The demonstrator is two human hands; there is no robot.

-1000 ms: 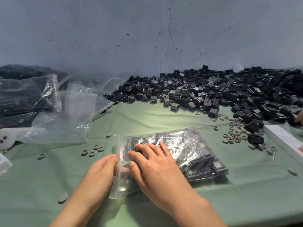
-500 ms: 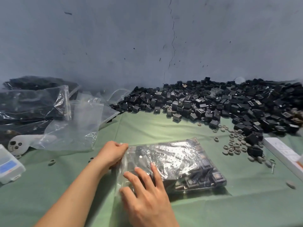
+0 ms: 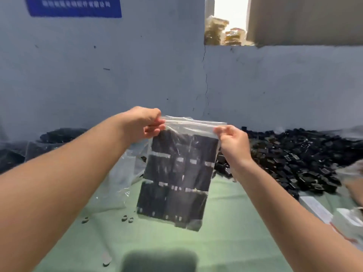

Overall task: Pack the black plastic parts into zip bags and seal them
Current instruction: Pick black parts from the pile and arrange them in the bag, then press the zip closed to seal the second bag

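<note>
Above the bench, left grip and right grip pinch the top corners of a filled zip bag; it looks sealed, but many black parts await bagging.

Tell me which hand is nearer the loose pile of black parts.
Right. The right hand pinches the zip bag at its top corner toward the pile of black parts; the left hand pinches the opposite corner, across the bag.

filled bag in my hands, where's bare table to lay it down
Best patch: the green cloth just below the filled bag, bordered by the empty clear bags on the left and the white box on the right. Crowded: the pile of black parts behind right, small rings near left.
</note>
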